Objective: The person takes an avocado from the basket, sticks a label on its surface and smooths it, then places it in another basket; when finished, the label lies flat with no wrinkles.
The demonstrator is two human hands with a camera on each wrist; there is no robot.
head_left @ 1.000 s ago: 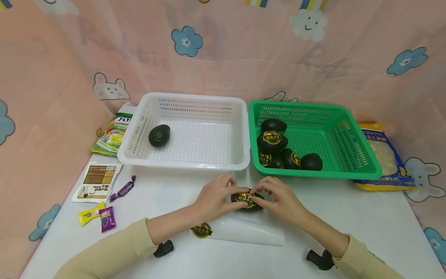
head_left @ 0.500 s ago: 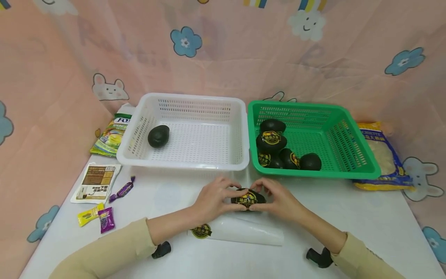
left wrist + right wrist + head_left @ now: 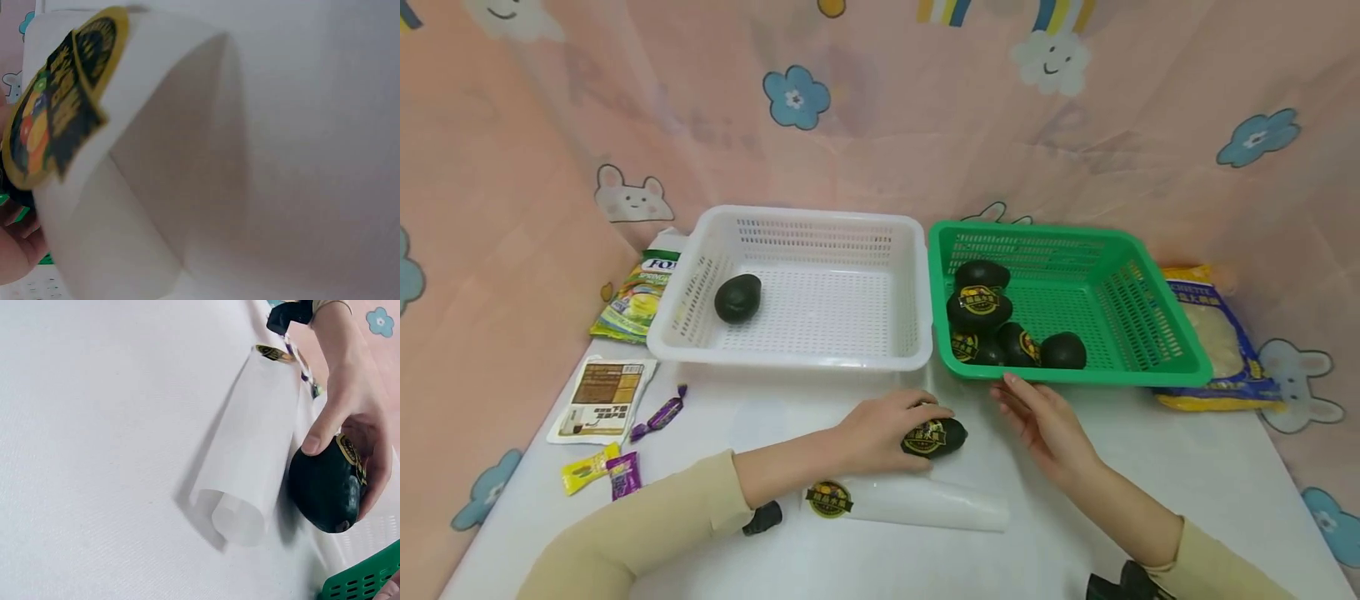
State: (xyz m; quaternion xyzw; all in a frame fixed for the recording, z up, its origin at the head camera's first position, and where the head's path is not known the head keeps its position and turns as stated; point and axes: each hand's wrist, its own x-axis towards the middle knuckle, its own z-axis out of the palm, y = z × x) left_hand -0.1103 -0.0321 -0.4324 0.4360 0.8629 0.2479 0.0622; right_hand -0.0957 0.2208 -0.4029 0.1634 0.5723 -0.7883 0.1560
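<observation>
**Right hand off the fruit, left hand keeping it**

Gripped now by the left hand (image 3: 880,429) alone: the dark, egg-shaped avocado with a yellow-and-black round sticker (image 3: 934,437), lying on the white table (image 3: 1150,475) with fingers curled over its top and thumb against its side. Half a second ago, pinched from both sides; since then, right hand (image 3: 1045,421) withdrawn toward 2 o'clock of the fruit, fingers straight and relaxed, holding nothing, fingertips near the front rim of the green slotted plastic basket (image 3: 1078,377). Sticker flat on the skin, so pressing-on judged finished, and the fruit likely ready to leave the table.

At 6 o'clock of the avocado, just beside it: curled white backing sheet (image 3: 917,502) carrying one more sticker (image 3: 829,499). At 12 o'clock: white slotted plastic basket (image 3: 790,358) with a single dark avocado (image 3: 737,297). In the green basket, at 1 o'clock: a cluster of dark avocados (image 3: 1000,321), some with stickers showing.
</observation>
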